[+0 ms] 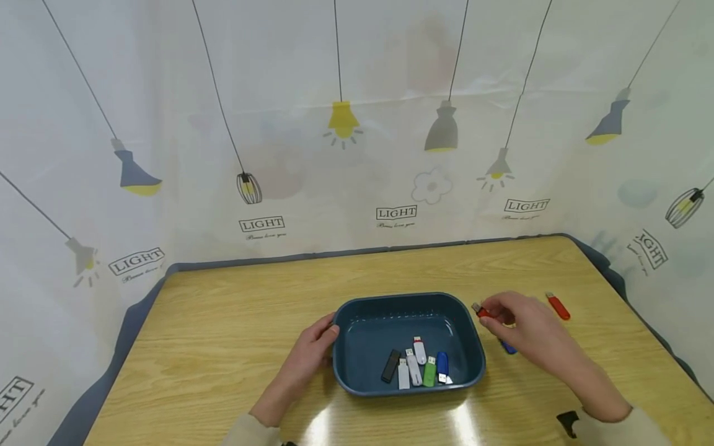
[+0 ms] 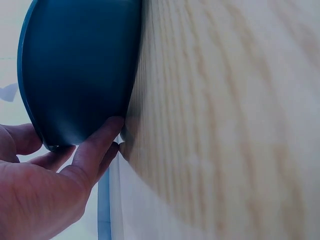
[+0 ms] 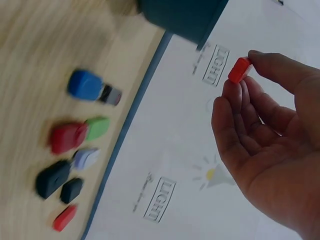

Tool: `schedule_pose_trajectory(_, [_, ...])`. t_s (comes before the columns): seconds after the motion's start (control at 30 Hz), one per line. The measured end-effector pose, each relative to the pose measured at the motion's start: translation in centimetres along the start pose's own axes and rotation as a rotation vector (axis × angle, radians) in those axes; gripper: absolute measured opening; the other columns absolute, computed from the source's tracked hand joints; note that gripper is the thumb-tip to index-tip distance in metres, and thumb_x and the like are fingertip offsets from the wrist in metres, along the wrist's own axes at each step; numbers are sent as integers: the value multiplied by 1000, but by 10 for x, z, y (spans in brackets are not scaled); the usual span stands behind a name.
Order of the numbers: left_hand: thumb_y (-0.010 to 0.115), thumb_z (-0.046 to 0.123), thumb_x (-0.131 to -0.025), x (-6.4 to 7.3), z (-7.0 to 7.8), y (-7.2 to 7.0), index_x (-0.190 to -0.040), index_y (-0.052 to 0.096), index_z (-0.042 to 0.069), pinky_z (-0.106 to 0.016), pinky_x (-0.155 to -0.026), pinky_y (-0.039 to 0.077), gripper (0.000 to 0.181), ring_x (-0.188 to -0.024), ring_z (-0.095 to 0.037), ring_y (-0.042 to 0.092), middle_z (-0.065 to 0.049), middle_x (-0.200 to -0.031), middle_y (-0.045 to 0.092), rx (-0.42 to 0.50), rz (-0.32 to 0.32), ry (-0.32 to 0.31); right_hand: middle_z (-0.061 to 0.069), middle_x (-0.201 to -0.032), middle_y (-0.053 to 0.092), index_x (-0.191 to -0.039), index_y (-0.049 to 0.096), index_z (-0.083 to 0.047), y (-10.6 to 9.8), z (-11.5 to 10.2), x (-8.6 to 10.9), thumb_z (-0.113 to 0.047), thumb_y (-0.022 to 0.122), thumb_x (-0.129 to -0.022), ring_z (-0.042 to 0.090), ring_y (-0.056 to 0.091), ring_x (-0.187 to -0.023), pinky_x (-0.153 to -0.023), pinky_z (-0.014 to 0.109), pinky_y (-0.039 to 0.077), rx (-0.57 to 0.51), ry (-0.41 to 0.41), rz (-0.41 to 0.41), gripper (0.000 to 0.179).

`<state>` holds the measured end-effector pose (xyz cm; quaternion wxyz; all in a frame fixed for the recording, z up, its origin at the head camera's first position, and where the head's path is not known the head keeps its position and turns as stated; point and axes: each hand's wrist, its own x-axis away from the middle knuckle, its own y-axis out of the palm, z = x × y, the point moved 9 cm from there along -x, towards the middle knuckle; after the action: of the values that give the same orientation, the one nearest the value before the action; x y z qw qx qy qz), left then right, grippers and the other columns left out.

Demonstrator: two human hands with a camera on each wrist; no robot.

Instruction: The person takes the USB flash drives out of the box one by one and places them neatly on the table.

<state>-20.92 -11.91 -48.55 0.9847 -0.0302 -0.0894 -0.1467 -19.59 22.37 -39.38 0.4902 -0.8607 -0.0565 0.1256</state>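
A dark blue-green tray (image 1: pixel 375 331) stands on the table with several USB sticks in it: black (image 1: pixel 390 366), white (image 1: pixel 414 367), green (image 1: pixel 429 371) and blue (image 1: pixel 442 364). At its left end my left hand (image 1: pixel 304 356) grips the rim; in the left wrist view the fingers lie along the outer wall. Just off the tray's right side, my right hand (image 1: pixel 532 328) pinches a red USB stick (image 3: pixel 240 70) between thumb and fingertips. Its metal plug points toward the tray in the head view. The other right fingers are bent loosely beneath it.
Right of the tray a red USB stick (image 1: pixel 558 306) lies on the wooden table (image 1: pixel 245 310). A blue one (image 1: pixel 508 348) is partly hidden under my right hand. More small sticks, among them a dark red one (image 3: pixel 68 137), show in the right wrist view. A printed curtain (image 1: pixel 301 124) surrounds the table.
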Motion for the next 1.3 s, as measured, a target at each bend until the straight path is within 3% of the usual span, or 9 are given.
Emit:
schedule_pose_trajectory(0.3, [46, 20, -112, -1, -1, 0, -157, 38, -4, -46, -94, 57, 52, -131, -37, 54, -26, -156, 44, 3, -3, 3, -2, -87, 69, -104, 72, -3, -7, 62, 15, -19, 76, -94, 17, 63, -78, -67, 38, 54, 51, 180, -53, 19])
schedule_pose_trajectory(0.6, [46, 21, -111, -1, -3, 0, -157, 36, -4, -48, -98, 55, 54, -136, -39, 51, -27, -158, 41, -13, -5, 2, 3, -89, 70, -106, 69, 3, -12, 109, 27, -20, 72, -97, 22, 66, -79, -63, 38, 52, 84, 248, -93, 25])
schedule_pose_trajectory(0.97, [46, 21, -111, -1, -3, -1, -157, 37, -4, -41, -94, 56, 53, -131, -34, 53, -25, -156, 44, -15, 7, -9, 3, -85, 66, -102, 69, 5, -11, 146, 38, -23, 71, -97, 18, 57, -72, -61, 36, 47, 109, 306, -163, 29])
schedule_pose_trajectory(1.3, [46, 23, -112, -1, -3, 0, -158, 37, -2, -44, -96, 55, 53, -135, -36, 51, -24, -157, 44, -11, -1, -2, 9, -85, 67, -100, 68, 7, -3, 165, 40, -22, 73, -95, 24, 62, -76, -67, 46, 52, 157, 376, -237, 30])
